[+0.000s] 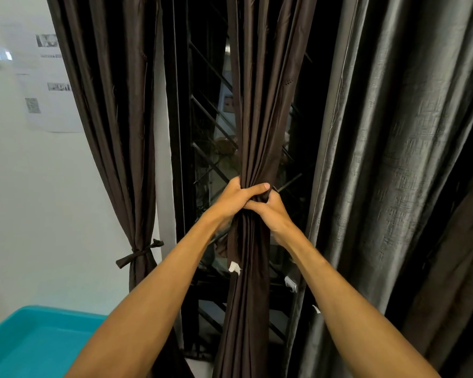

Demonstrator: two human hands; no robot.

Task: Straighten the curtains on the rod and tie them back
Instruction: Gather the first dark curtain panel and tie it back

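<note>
Two tight grips bunch the middle curtain (260, 118): left hand (236, 200), right hand (275, 215). Tie-back step, seemingly; next calls for binding without slackening.

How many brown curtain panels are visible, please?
2. The left panel hangs beside the wall, already bound by its tie. The middle panel is bunched in the left hand and right hand. Dark fabric at the far right may be a third; I cannot tell.

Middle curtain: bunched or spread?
Bunched. The left hand and right hand grip the middle curtain into a narrow bundle. Tied or not: cannot tell, the hands cover that spot.
</note>
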